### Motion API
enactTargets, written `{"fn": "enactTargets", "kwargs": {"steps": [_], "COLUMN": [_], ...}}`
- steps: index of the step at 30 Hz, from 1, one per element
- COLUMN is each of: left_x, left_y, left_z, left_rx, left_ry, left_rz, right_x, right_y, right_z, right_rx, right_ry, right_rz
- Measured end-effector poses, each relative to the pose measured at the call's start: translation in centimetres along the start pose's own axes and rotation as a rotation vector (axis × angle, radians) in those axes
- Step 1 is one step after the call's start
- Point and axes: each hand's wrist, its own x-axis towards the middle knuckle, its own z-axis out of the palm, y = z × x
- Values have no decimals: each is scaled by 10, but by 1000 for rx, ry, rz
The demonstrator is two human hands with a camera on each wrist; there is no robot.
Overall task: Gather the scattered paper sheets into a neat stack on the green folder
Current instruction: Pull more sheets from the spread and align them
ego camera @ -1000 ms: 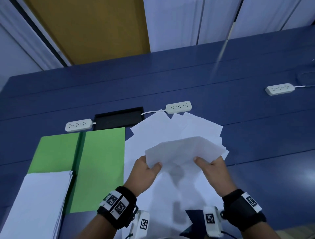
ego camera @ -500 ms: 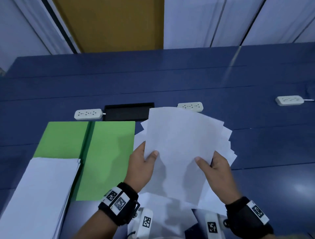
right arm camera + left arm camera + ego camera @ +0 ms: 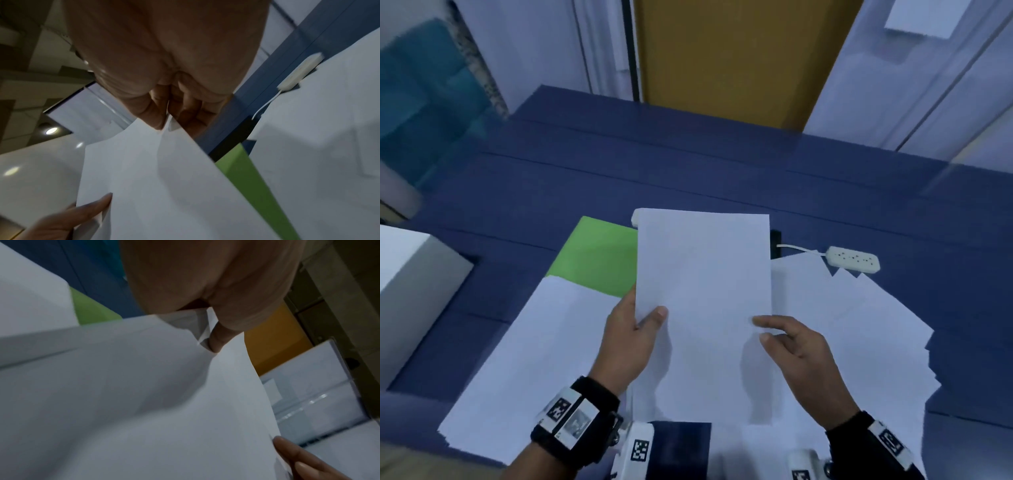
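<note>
The blue bench (image 3: 688, 178) carries one green folder (image 3: 599, 257). A neat pile of paper (image 3: 527, 359) lies on the folder's near part. Loose sheets (image 3: 859, 325) lie spread out to the right of the folder. Two hands hold one sheet (image 3: 703, 291) up over the folder's right side. The left hand (image 3: 628, 342) pinches its left edge. The right hand (image 3: 798, 356) pinches its right edge. One white power strip (image 3: 854, 259) sits far right of the folder. No words can be read.
</note>
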Motion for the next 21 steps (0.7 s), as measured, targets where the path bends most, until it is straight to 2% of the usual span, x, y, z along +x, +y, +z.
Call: {"fn": "enactTargets", "kwargs": {"steps": [5,11,15,21], "left_x": [5,17,33,55], "left_y": [-40,-107,-139,-174], "left_z": [-110,-220,-255,-264], "left_rx": [124,332,528,695], "left_ry": [80,72,32,-63], "left_rz": [-82,-229,-313,-424], "right_x": [22,53,72,86], "right_y": [-2,-1,-7,5], "right_z": [98,201,251,295], "right_rx": [-18,-279,-433,-687], "right_ry": [-307,-768,-929,-1087], "right_rz": [20,153,181,200]}}
